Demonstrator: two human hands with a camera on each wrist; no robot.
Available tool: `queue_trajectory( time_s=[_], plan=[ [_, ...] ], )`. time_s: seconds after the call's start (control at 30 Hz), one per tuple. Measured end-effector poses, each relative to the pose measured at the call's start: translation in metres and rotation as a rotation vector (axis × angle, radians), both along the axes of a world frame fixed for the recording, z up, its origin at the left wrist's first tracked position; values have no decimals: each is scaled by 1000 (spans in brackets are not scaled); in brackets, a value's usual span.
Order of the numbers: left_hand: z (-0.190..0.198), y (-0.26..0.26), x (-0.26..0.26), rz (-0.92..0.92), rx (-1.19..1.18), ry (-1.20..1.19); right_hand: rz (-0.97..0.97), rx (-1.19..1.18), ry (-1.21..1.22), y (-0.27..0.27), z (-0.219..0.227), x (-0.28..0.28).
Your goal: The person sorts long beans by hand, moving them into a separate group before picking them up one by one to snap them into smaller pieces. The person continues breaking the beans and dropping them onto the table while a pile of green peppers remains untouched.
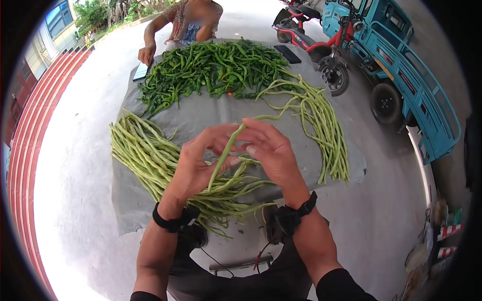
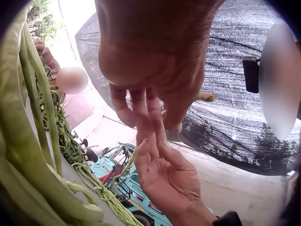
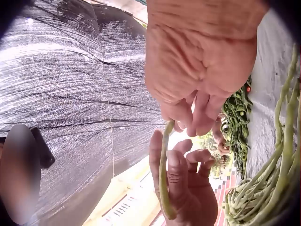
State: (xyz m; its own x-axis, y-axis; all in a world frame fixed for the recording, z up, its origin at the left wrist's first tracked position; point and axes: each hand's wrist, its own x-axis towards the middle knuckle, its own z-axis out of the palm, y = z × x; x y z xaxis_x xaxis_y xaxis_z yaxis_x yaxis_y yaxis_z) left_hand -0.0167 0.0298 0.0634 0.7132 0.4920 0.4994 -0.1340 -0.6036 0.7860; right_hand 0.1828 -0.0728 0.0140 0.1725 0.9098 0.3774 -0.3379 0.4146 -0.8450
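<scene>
One long green bean (image 1: pixel 224 159) is held up between the two hands, above the grey cloth. The left hand (image 1: pixel 197 163) has its thumb and fingers around the lower part of the bean. In the right hand (image 1: pixel 273 153) the bean is pinched at the fingertips, and its far part trails toward the right. From the right wrist view, the bean (image 3: pixel 164 172) runs down from the right hand (image 3: pixel 202 66) across the left hand (image 3: pixel 188 193). A large pile of long beans (image 1: pixel 145 155) lies under and left of the hands.
Green peppers (image 1: pixel 216 67) are heaped at the cloth's (image 1: pixel 201 113) far side, with a second bean bundle (image 1: pixel 326 130) on the right. Two phones (image 1: pixel 141 71) (image 1: pixel 287 54) flank the peppers. Another person (image 1: pixel 186 22) sits opposite. A blue three-wheeler (image 1: pixel 401 70) stands at right.
</scene>
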Motion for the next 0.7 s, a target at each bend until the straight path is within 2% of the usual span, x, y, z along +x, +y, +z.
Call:
queue_trajectory(
  time_s=[0.13, 0.27, 0.37, 0.43, 0.6, 0.67, 0.7],
  plan=[
    [-9, 2, 2, -61, 10, -122, -30, 5, -82, -1, 3, -6],
    [-2, -5, 2, -72, -197, -125, -168, -28, -213, -2, 9, -8],
    [1, -6, -1, -100, -218, -104, -470, -91, -543, -2, 4, -1],
    [4, -3, -5, -132, -235, -99, -574, -155, -673, -5, 6, 2],
    [-5, 3, -5, -170, -366, -278, -726, -153, -898, -7, 14, 3],
    [-1, 6, -9, -176, -396, -280, -766, -105, -980, -7, 16, 3],
    [-2, 14, -12, -138, -293, -261, -775, -46, -1017, -5, 17, 1]
  ],
)
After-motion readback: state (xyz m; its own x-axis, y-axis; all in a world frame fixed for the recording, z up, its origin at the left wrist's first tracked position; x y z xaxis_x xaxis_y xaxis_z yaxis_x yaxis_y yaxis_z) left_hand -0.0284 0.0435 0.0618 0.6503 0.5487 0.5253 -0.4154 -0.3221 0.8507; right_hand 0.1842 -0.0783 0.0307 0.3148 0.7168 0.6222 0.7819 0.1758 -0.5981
